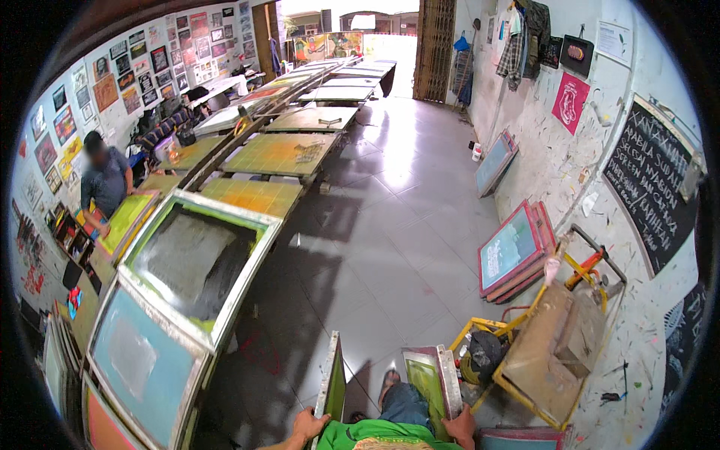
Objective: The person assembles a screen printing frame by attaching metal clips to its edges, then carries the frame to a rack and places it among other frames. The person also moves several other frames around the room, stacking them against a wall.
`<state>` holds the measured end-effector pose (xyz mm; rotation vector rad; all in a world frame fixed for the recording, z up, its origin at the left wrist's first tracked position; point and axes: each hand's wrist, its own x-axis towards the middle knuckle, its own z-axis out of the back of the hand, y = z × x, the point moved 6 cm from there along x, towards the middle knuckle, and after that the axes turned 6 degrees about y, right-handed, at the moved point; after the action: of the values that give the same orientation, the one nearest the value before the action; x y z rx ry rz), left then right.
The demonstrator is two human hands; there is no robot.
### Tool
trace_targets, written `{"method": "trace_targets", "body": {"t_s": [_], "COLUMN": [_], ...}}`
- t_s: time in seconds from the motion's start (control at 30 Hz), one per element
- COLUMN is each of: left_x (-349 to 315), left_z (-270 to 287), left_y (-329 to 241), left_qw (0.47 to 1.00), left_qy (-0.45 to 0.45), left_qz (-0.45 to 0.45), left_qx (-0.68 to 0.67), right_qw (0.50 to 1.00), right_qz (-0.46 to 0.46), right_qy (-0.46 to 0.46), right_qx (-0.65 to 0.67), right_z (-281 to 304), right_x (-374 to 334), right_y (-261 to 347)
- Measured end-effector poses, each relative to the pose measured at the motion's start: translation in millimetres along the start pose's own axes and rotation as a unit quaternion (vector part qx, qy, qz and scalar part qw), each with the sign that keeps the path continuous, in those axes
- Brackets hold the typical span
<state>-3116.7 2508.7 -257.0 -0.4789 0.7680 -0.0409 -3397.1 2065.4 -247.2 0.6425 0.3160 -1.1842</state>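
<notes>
Left hand (308, 426): grips frame (331, 379) upright at 6 o'clock.
Right hand (460, 421): grips second frame (430, 381); keep both off the floor (390, 225).

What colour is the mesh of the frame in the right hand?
Yellow-green, in a pale frame held by the right hand; head view shows it.

Glossy grey tiled floor (405, 225), poster-covered left wall (112, 75), daylight through the far doorway (390, 52).
</notes>
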Motion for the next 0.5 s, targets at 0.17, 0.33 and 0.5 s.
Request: {"method": "trace_targets", "body": {"t_s": [0.17,0.33,0.5], "left_x": [146,258,357], "left_z": [57,130,202], "left_y": [-94,-223,-342], "left_qw": [0.998,0.997,0.996], "left_qy": [-0.001,0.000,-0.012], "left_qz": [-0.022,-0.030,-0.056], "left_qx": [0.059,0.072,0.062], "right_qw": [0.998,0.997,0.991], "right_qz": [-0.027,-0.065,-0.108], "right_qy": [-0.041,-0.008,0.037], "right_qx": [0.028,0.050,0.064], "right_z": [4,50,100], "right_x": [137,257,365], "right_y": [69,160,245]}}
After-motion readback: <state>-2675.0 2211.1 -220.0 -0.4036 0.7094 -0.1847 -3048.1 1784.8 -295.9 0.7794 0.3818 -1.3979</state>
